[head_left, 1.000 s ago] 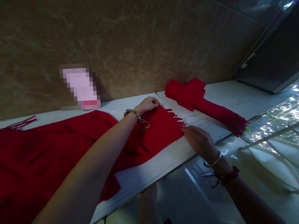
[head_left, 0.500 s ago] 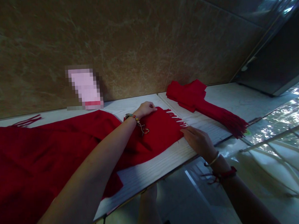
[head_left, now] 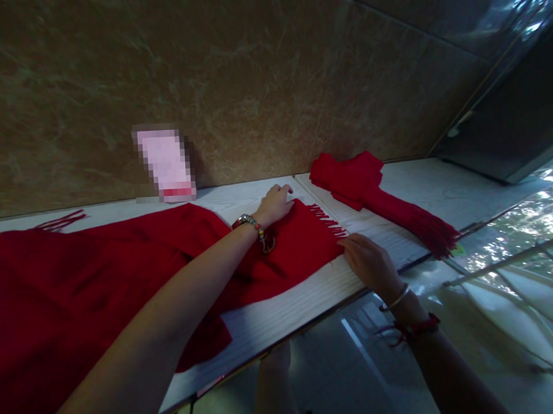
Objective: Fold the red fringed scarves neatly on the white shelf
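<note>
A red fringed scarf (head_left: pixel 297 249) lies spread along the white wood-grain surface, its near part loosely bunched on the left. My left hand (head_left: pixel 274 206) rests over its upper edge close to the fringed end; the fingers are apart and hold nothing. At the lower corner of that same end, my right hand (head_left: pixel 369 261) pinches the cloth beside the fringe. Beyond my hands lies a second red scarf (head_left: pixel 363 181), folded into a narrow strip with its tassels toward the surface's front edge.
A blurred pink item (head_left: pixel 167 163) leans against the brown marbled wall (head_left: pixel 251 78). The white surface (head_left: pixel 282 321) is a narrow ledge with a drop along its front. White metal chairs (head_left: pixel 508 306) stand at the right, and a dark panel (head_left: pixel 507 108) closes the far end.
My left fingers have opened from a pinch at the scarf's upper corner and lifted slightly. My right hand keeps its pinch on the lower corner. The view has shifted a little.
</note>
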Tool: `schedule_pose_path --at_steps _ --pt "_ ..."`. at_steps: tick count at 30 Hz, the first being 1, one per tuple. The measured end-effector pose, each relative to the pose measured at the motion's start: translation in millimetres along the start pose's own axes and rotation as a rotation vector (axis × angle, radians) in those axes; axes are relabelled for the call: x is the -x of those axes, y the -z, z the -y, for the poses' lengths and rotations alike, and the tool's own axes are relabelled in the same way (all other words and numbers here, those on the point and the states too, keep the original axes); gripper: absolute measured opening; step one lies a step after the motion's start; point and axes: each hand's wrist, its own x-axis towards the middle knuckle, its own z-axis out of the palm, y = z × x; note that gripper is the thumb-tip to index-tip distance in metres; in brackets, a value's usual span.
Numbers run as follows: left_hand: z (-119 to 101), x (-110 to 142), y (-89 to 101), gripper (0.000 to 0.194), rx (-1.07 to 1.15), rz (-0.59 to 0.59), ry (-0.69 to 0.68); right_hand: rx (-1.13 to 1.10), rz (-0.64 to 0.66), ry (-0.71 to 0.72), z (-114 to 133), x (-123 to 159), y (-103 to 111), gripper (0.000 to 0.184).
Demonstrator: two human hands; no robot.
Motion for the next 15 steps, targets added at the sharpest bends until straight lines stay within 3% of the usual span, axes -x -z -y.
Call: schedule_pose_path --at_steps 6,10,13,15 --pt "-3.7 42.3 5.8 0.054 -0.308 0.090 -0.110 -0.180 -0.062 -0.017 12.2 -31.7 8.7 0.038" --pt "11.6 66.6 -0.2 0.053 -0.336 0.246 -0.142 -0.188 0.159 -0.011 28.7 -62.5 -12.6 0.044" --pt "22.1 75.6 -4.2 0.053 -0.321 0.240 -0.136 -0.108 0.346 -0.008 32.7 -64.9 -33.7 0.047" --pt "25.2 79.3 -5.1 0.054 -0.320 0.223 -0.139 -0.082 0.387 0.018 29.7 -57.9 -41.4 0.046"
